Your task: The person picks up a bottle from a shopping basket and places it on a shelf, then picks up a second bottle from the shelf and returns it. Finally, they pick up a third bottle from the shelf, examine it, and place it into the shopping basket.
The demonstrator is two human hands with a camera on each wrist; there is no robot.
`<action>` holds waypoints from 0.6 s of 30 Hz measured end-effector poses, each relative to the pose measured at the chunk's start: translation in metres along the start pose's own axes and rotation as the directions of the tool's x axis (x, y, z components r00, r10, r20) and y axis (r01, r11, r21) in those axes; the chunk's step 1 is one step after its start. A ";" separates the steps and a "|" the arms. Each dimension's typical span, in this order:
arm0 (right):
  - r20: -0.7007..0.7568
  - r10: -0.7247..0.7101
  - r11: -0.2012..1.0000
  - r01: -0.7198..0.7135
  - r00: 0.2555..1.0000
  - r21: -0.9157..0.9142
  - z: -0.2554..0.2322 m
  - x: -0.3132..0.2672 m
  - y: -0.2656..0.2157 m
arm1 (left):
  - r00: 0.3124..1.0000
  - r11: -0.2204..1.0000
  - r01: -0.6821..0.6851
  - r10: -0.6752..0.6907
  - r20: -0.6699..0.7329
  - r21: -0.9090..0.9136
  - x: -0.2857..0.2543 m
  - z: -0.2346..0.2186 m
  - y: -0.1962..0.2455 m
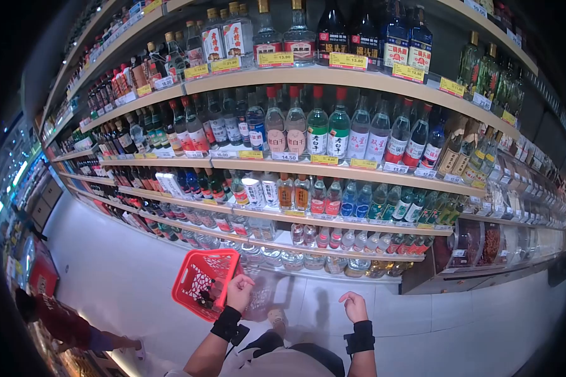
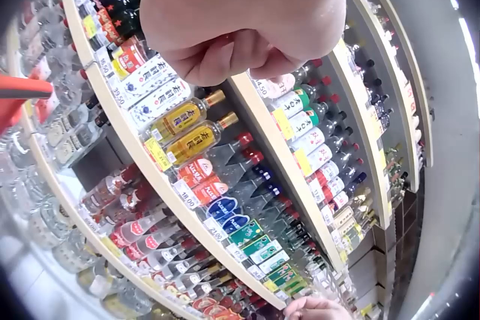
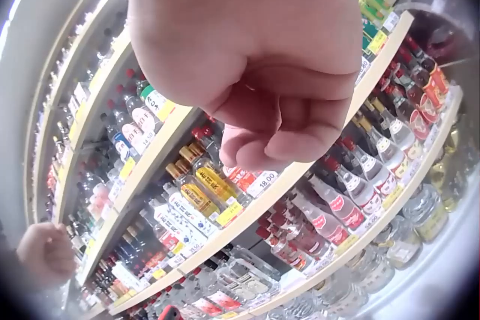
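My left hand [image 1: 239, 293] is beside the right edge of a red basket [image 1: 181, 276] with dark-capped bottles inside. In the left wrist view the fingers of that hand [image 2: 244, 31] curl loosely towards the palm, with nothing visible in them; a red bar [image 2: 26, 89] lies apart from them at the left edge. Whether the basket rests on the floor or hangs, I cannot tell. Farther right, my right hand [image 1: 355, 306] is held low in front of the body. Its fingers [image 3: 281, 129] are loosely bent and hold nothing visible in the right wrist view.
Long shelves [image 1: 333, 168] of bottles with price tags stretch across the front. Clear containers [image 1: 522, 242] stand on the right. Pale floor tiles [image 1: 453, 314] lie below. At the lower left is a person in a dark red top [image 1: 63, 320], near another display.
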State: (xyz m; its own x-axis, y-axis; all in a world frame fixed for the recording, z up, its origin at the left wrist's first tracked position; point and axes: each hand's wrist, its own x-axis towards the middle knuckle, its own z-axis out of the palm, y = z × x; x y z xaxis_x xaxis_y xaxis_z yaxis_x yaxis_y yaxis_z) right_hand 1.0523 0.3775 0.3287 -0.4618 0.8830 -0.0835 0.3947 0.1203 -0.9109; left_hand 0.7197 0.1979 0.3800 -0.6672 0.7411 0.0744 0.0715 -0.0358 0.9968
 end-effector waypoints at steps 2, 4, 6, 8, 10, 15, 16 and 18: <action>0.015 -0.054 0.998 0.055 0.998 -0.035 0.009 -0.002 0.006 | 1.000 0.999 -0.007 0.008 -0.016 0.043 -0.012 -0.010 -0.003; 0.061 -0.086 0.996 0.088 0.994 -0.034 0.018 -0.004 0.009 | 0.999 1.000 0.011 -0.010 -0.031 0.029 -0.021 -0.019 0.000; 0.083 -0.108 0.993 0.111 0.991 -0.027 0.028 -0.002 0.007 | 0.998 0.999 0.046 -0.046 -0.040 -0.020 -0.028 -0.029 0.006; 0.130 -0.106 0.993 0.111 0.986 -0.033 0.035 -0.001 -0.001 | 0.997 0.999 0.025 -0.027 -0.077 -0.027 -0.032 -0.038 0.006; 0.195 -0.079 0.995 0.090 0.978 -0.048 0.042 0.001 -0.013 | 0.995 0.999 0.013 -0.016 -0.097 -0.034 -0.035 -0.051 0.004; 0.368 0.072 0.993 -0.031 0.927 -0.117 0.058 0.002 -0.024 | 0.992 0.997 0.027 -0.037 -0.124 -0.078 -0.043 -0.085 0.015; 0.398 0.151 0.983 -0.094 0.905 -0.159 0.063 0.001 -0.025 | 0.991 0.995 0.036 -0.047 -0.121 -0.093 -0.045 -0.096 0.021; 0.362 0.103 0.989 -0.056 0.927 -0.137 0.078 -0.013 -0.028 | 0.984 0.998 -0.045 0.037 -0.173 -0.041 -0.049 -0.130 -0.010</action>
State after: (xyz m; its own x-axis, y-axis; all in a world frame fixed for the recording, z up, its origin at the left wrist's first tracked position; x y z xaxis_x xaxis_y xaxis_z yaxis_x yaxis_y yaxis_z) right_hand 0.9856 0.3269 0.3234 -0.6748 0.6664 -0.3171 0.5253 0.1321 -0.8406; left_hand 0.6551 0.0745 0.3700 -0.7825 0.6119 0.1156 0.0709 -0.0969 0.9928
